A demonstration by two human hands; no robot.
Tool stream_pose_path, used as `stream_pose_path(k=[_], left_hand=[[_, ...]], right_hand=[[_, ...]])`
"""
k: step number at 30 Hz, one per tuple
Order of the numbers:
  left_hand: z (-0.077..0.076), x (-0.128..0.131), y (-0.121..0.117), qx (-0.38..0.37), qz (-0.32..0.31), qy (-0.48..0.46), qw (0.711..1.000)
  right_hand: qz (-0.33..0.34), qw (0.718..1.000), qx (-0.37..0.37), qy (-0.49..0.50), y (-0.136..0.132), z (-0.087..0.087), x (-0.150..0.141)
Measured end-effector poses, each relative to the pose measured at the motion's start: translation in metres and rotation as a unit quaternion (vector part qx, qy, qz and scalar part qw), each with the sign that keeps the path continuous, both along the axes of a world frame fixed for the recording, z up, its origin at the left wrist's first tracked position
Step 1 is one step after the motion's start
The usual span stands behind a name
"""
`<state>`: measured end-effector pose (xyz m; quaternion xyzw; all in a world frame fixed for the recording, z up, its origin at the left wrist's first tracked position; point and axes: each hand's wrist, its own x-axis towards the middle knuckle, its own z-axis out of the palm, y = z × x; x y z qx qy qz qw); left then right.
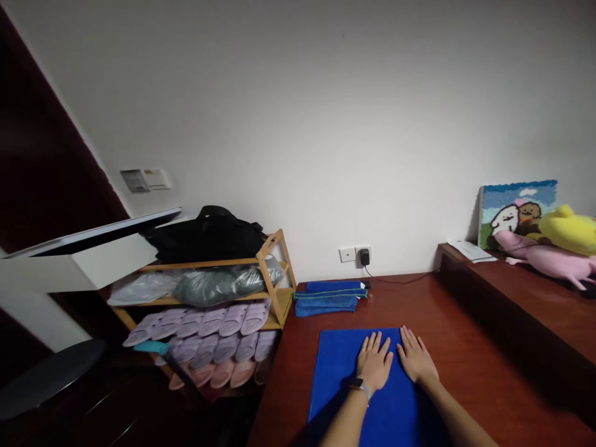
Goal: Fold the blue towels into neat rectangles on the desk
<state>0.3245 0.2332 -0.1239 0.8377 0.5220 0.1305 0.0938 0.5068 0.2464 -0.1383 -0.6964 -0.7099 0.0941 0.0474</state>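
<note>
A blue towel (335,360) lies flat on the reddish-brown wooden table (284,385), its near part running out of the frame. My left hand (375,363) rests on it with the fingers a little spread, palm down, and a watch (359,385) is on that wrist. At the towel's right edge, my right hand (416,359) lies flat, partly on the cloth near its far right corner. Neither hand grips anything. Folded blue cloths (326,304) are piled at the table's far left edge, by the wall.
A wooden rack (279,304) with several slippers (214,320) stands left, a black bag (209,236) on top. A black plug (365,256) sits in the wall socket, its cable running right. A raised ledge (512,292) at right holds plush toys (549,257) and a dog picture (516,214).
</note>
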Motion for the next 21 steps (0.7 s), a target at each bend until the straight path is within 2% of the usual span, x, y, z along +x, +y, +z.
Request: stream_pose_path(k=[2,8,10,13,21], left_hand=[[-0.003,-0.023,0.003,0.003,0.019,0.01,1.0],[0.003,-0.128,0.014,-0.008,0.142,0.09,0.986],[0.002,-0.149,0.016,-0.004,0.156,0.099,0.983],[-0.001,-0.158,0.017,0.01,0.16,0.093,0.983],[0.002,-0.151,0.014,0.02,0.164,0.107,0.98]], right_hand=[[0.001,1.0,0.002,0.002,0.0,-0.001,0.0],[-0.002,1.0,0.013,0.022,0.001,-0.002,0.001],[-0.003,1.0,0.013,0.02,0.001,-0.003,0.001],[-0.005,1.0,0.008,0.007,0.002,-0.003,0.0],[0.002,1.0,0.007,0.008,0.006,-0.001,-0.001]])
